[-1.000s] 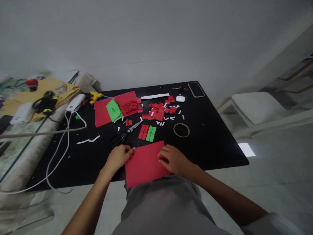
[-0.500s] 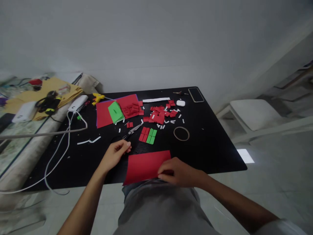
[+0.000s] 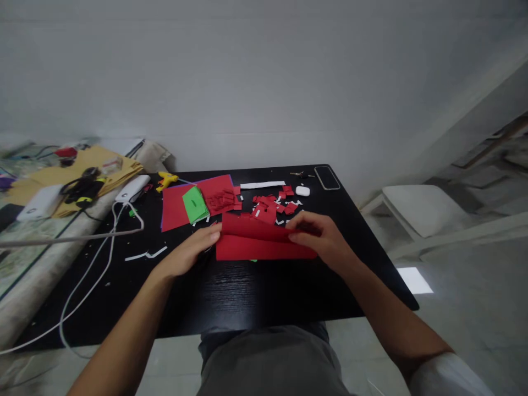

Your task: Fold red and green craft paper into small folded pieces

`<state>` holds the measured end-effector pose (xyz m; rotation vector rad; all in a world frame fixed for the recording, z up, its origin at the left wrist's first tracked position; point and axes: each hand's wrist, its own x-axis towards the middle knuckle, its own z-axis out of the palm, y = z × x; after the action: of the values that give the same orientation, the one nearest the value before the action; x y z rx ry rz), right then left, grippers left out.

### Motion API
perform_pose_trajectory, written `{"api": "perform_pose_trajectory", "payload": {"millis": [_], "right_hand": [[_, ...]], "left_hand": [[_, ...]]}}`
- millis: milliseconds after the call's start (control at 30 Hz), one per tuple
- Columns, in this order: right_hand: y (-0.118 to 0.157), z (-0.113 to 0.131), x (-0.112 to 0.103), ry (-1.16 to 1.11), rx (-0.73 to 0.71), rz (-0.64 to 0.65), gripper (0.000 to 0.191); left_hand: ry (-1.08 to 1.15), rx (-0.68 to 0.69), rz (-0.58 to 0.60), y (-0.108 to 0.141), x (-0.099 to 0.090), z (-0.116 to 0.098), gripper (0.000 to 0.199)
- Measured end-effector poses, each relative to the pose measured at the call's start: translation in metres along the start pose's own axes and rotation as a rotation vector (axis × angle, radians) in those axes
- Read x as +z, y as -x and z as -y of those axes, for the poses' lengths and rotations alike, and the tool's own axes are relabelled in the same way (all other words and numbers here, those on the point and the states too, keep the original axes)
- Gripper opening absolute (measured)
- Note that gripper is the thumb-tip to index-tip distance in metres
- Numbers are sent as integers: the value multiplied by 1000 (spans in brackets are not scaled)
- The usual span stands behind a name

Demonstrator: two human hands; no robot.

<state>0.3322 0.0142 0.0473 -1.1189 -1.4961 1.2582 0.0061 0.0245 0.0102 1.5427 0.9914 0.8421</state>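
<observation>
A red paper sheet hangs bent over along its length above the middle of the black table. My right hand pinches its right side between thumb and fingers. At the sheet's left edge, my left hand is closed with the thumb on the paper; its other fingers are mostly hidden. Behind the sheet lie loose red paper pieces and white scraps. A sliver of green paper peeks out below the sheet's lower edge. The scissors are almost wholly hidden beside my left hand.
Green paper pieces lie on large red sheets. A yellow glue gun, white strip, white earbud case, keys and phone lie toward the back. White cables cross the left side; a white stool stands right.
The red sheet has moved from the table's front edge away from me, now bent over and covering the red and green pieces. My left hand has come to its left edge.
</observation>
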Motion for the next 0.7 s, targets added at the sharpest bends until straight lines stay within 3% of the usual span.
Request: {"api": "perform_pose_trajectory", "payload": {"millis": [100, 167, 233, 367, 533, 600, 700], "right_hand": [[-15, 15, -8, -43, -55, -113, 6], [-24, 23, -14, -40, -95, -144, 7], [-33, 31, -21, -16, -157, -144, 9], [-54, 43, -35, 41, -252, -210, 15], [-80, 39, -36, -62, -335, -389, 30], [-86, 33, -28, -159, -333, -362, 39], [-92, 24, -14, -213, -240, -211, 45]], "left_hand": [[38, -40, -20, -26, -5, -16, 55], [6, -15, -85, -42, -6, -28, 62], [-54, 38, -71, -57, -5, -40, 63], [-108, 104, -34, -77, 1, -57, 36], [-50, 156, -277, -79, 5, -67, 33], [-58, 183, -389, -76, 3, -68, 30], [-88, 221, -537, -72, 1, -68, 27]]}}
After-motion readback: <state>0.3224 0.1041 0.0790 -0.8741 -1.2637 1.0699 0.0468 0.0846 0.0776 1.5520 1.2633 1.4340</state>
